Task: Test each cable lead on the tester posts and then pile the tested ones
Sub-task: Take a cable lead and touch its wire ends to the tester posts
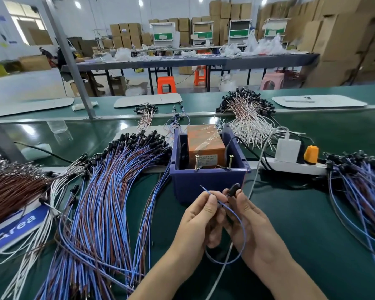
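A blue bin (208, 182) holds an orange tester box (205, 146), with two brass screw posts (196, 162) standing at its near wall. Just in front of the bin, my left hand (198, 219) pinches the bare end of a blue lead (238, 217). My right hand (247, 219) pinches the black connector (234, 189) of the same lead, whose wire loops down between my wrists. A big pile of blue and brown leads (108, 191) lies to the left. Another such pile (362, 187) lies to the right.
A white power strip (290, 166) with a white charger and an orange plug sits right of the bin, cables trailing. White and pink leads (249, 118) lie heaped behind the bin. Brown wires (11, 187) and a blue "Area" sign (15, 226) are at far left.
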The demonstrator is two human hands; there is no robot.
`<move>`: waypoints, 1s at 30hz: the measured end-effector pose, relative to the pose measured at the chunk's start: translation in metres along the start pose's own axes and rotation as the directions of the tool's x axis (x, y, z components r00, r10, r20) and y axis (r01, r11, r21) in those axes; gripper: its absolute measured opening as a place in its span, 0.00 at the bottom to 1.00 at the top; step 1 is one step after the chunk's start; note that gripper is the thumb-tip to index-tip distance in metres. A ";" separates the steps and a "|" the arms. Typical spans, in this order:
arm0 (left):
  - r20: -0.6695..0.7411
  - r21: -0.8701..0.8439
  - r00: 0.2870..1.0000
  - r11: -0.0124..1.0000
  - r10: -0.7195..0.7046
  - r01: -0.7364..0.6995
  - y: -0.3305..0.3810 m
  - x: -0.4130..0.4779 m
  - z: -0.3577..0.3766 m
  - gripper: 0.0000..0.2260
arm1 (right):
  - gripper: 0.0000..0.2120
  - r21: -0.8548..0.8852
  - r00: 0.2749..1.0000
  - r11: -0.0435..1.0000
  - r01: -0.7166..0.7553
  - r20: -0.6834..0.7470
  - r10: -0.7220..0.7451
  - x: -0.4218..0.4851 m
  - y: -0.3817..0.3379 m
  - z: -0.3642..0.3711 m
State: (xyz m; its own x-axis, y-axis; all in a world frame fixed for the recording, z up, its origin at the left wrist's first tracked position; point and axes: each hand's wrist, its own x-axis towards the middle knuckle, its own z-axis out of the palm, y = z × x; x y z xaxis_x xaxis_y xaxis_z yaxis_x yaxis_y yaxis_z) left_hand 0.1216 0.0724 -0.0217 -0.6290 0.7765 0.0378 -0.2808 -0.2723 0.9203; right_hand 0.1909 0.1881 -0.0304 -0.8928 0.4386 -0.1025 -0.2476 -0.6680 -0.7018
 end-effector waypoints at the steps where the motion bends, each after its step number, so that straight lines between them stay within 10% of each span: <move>1: 0.036 0.033 0.999 0.999 -0.017 0.016 0.000 -0.001 0.000 0.09 | 0.15 0.022 1.000 1.000 0.010 -0.022 -0.010 0.000 -0.001 -0.001; 6: 0.103 0.212 0.994 0.977 -0.028 0.006 0.000 -0.004 0.004 0.10 | 0.12 -0.017 1.000 1.000 0.010 -0.028 -0.011 -0.001 -0.002 0.002; 14: -0.312 0.237 0.899 0.941 0.308 -0.240 0.004 -0.006 -0.004 0.14 | 0.07 -0.073 0.988 0.997 -0.003 -0.157 -0.008 0.002 -0.003 0.004; 24: -0.504 0.320 0.724 0.881 0.471 -0.350 -0.002 -0.010 0.000 0.14 | 0.09 -0.005 0.994 1.000 0.004 -0.108 -0.005 0.005 -0.001 0.005; 30: -0.442 0.331 0.765 0.878 0.468 -0.346 -0.002 -0.006 -0.001 0.16 | 0.08 -0.003 0.996 1.000 0.015 -0.090 -0.015 0.006 0.000 0.002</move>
State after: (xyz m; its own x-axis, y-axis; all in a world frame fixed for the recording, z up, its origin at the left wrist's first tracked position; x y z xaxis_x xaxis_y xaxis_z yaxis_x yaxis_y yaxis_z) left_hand 0.1247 0.0678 -0.0243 -0.9332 0.2152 0.2878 0.2110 -0.3200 0.9236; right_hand 0.1844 0.1896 -0.0291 -0.8517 0.5006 -0.1546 -0.2596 -0.6595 -0.7055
